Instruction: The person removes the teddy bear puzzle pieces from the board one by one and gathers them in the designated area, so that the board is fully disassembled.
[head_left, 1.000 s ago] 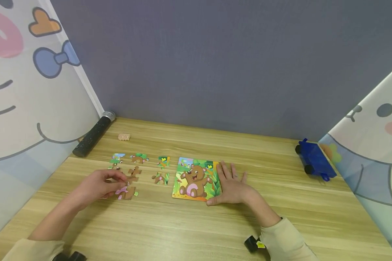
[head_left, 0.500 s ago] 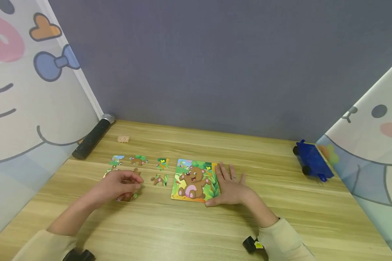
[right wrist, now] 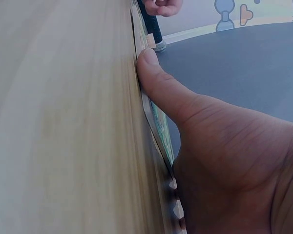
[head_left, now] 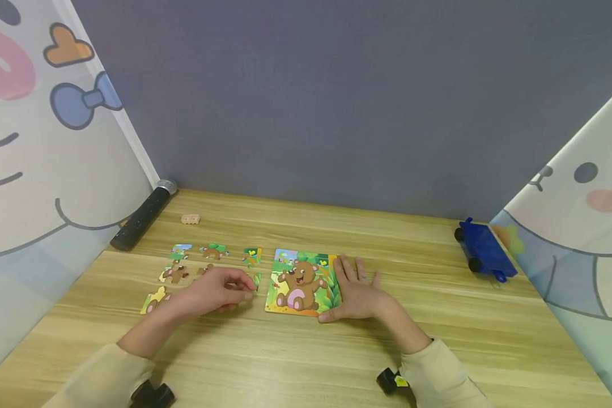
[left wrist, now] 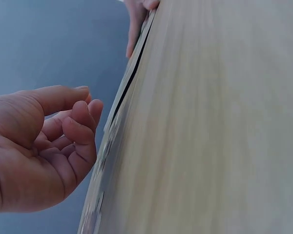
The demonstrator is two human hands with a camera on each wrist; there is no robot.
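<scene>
In the head view a square bear picture board [head_left: 298, 283] lies flat on the table. My right hand [head_left: 358, 297] rests beside it with fingers spread, thumb and fingertips at its right edge. In the right wrist view the thumb [right wrist: 171, 92] lies along the board's edge. To the left several loose jigsaw pieces lie spaced in rows, among them a top-left piece [head_left: 181, 251], a bird piece [head_left: 252, 256] and a bottom-left piece [head_left: 154, 300]. Over the lower ones hovers my left hand [head_left: 216, 292], hiding some. Its fingers [left wrist: 82, 134] are loosely curled, with nothing visible between them.
A black microphone [head_left: 145, 218] lies at the table's left edge. Near it sits a small pale toy brick [head_left: 190, 219]. At the far right a blue toy cart [head_left: 487, 249] stands by the printed side panel. A dark grey panel [head_left: 306, 113] rises behind the table.
My left hand has swept rightward over the loose pieces, from the bottom-left ones toward the board. The bottom-left piece now shows. My right hand stays at the board's edge.
</scene>
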